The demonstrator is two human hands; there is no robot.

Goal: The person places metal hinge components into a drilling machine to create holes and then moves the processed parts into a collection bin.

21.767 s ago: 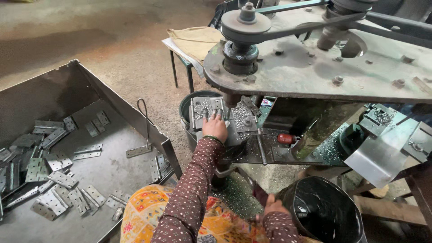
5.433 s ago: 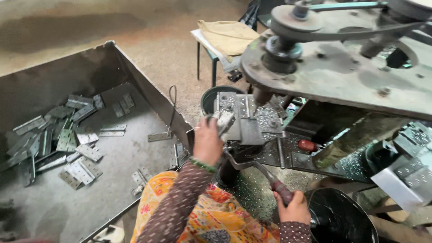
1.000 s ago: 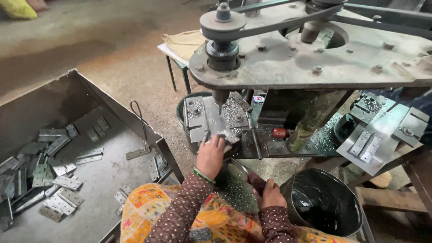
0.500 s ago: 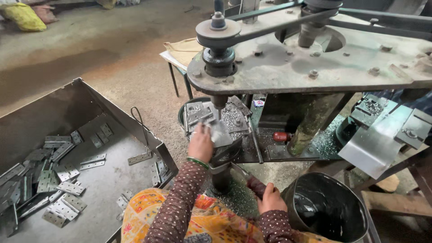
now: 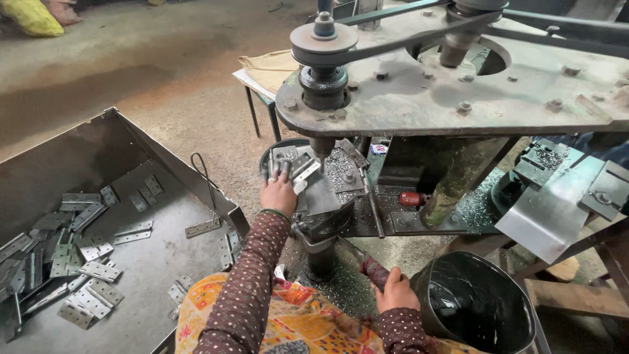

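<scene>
Head view looks down on a person seated at a belt-driven drill press. Left hand (image 5: 278,191) lies flat on the press bed, fingers (image 5: 274,172) spread narrow and pressing down a metal hinge (image 5: 303,172) that sits just under the spindle (image 5: 322,148). The hinge lies on a steel plate (image 5: 327,190) strewn with fine swarf. Right hand (image 5: 395,294) is low and near the body, fingers curled tight round a red-handled lever (image 5: 373,270), which slopes up towards the column below the bed.

Above the bed a heavy plate (image 5: 458,98) carries a pulley (image 5: 324,39) with a belt (image 5: 406,40) running off to the right. A black bucket (image 5: 473,307) stands just beside the right hand. To the left a large metal tray (image 5: 157,262) rests on the floor, with many flat hinges (image 5: 72,262) heaped in its near left part and a few scattered singly towards its right wall. A bent wire hook (image 5: 204,183) hangs over the tray's right edge. Behind the press a small counter (image 5: 270,71) bears a folded tan sack. Both sleeves are dark with pale dots, over a bright yellow patterned cloth (image 5: 295,321) on the lap.
</scene>
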